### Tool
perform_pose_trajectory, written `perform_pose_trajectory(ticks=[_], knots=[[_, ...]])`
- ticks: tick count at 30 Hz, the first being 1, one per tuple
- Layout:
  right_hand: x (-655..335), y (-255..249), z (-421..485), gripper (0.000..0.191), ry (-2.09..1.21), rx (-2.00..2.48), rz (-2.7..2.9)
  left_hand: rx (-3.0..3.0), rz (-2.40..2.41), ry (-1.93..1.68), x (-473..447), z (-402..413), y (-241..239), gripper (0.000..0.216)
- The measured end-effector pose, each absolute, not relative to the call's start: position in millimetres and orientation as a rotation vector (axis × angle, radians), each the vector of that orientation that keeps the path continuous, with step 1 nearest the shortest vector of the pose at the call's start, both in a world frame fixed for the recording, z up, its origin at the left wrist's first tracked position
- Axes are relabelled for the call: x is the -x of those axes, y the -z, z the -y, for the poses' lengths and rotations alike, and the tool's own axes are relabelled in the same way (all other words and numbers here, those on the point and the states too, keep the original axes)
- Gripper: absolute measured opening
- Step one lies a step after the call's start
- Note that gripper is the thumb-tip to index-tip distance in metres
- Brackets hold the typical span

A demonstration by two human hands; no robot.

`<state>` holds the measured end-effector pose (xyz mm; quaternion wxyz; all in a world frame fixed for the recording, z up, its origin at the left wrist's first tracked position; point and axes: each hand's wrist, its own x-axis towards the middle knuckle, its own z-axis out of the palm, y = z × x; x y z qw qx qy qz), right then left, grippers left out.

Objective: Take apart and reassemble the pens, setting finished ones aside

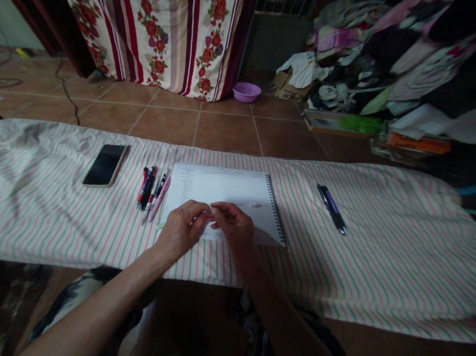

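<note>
My left hand [182, 222] and my right hand [237, 227] meet over the lower part of an open spiral notebook [229, 185]. The fingertips of both are pinched together, around something too small to make out. A small pale pinkish piece [255, 204] lies on the page, just beyond my right hand. Left of the notebook, several pens [152, 194] lie side by side, among them a pink one [160, 199]. Farther right on the cloth rests a black and purple pen [332, 208], possibly two together.
A striped cloth [387, 235] covers the bench-like surface. A smartphone [105, 164] lies at its left. Beyond, on the tiled floor, are a purple basin [246, 92], a floral curtain [170, 34] and a heap of clothes and boxes [350, 61] at the right.
</note>
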<state>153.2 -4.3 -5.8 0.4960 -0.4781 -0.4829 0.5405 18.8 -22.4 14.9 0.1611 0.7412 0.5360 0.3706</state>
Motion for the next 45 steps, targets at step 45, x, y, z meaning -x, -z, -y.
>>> perform_pose_trajectory(ticks=[45], knots=[[-206,-13,-20,0.015,-0.181,1.64,2.205,-2.085,-1.613,-1.005,-22,18,-8,0.021]])
